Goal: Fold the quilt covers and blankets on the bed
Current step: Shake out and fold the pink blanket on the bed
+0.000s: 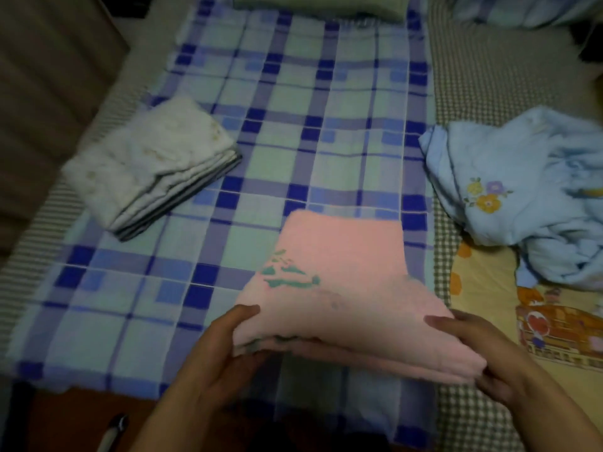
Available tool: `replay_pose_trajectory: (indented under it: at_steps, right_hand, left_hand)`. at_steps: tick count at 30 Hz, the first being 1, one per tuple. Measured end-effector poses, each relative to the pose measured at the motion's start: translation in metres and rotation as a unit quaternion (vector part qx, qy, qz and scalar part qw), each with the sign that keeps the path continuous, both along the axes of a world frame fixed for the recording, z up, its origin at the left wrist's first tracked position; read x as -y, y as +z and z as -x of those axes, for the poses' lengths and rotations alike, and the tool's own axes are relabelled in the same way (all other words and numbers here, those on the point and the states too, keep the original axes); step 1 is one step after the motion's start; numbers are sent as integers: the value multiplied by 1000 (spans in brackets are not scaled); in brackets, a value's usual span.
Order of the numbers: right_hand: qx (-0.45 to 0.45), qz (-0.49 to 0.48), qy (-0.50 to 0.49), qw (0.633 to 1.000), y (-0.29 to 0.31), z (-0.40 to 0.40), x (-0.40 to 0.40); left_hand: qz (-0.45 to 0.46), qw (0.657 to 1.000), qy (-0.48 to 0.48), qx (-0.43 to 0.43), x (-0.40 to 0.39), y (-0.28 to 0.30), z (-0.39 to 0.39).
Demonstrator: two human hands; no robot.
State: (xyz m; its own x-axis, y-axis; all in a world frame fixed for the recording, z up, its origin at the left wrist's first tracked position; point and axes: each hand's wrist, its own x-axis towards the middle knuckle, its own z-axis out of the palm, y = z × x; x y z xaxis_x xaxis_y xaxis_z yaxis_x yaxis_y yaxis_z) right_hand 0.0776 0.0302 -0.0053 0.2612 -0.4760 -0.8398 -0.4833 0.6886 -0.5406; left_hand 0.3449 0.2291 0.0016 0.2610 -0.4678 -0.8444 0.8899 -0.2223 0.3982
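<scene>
A folded pink blanket (346, 275) with a green pattern is held just above the blue plaid sheet (293, 109) on the bed. My left hand (222, 357) grips its near left corner, thumb on top and fingers underneath. My right hand (489, 360) grips the near right edge in the same way. A folded white quilt cover (150, 164) lies on the left of the plaid sheet. A crumpled light blue quilt cover (509, 190) with embroidered flowers sits in a heap on the right.
A green folded cloth (319, 4) lies at the far end of the bed. A yellow cartoon-print cloth (489, 308) lies on the checked mattress pad on the right. A brown wall or headboard (42, 93) runs along the left. More blue bedding (522, 11) is at the top right.
</scene>
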Motion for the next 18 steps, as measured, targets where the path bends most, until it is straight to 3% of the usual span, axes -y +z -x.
replay_pose_trajectory:
  at_steps: [2, 5, 12, 16, 18]
  right_hand:
    - [64, 57, -66, 994, 53, -24, -12]
    - [212, 58, -65, 973, 117, -84, -22]
    - [259, 65, 89, 960, 216, -282, -32]
    - [376, 64, 105, 918, 283, -351, -34]
    - [381, 65, 110, 916, 299, -378, -31]
  left_hand:
    - [41, 999, 11, 23, -21, 49, -27]
    - [88, 993, 42, 65, -43, 103, -81]
    - [151, 968, 109, 167, -62, 207, -228]
    - [205, 937, 127, 251, -88, 287, -295]
    - [211, 930, 131, 271, -102, 305, -316]
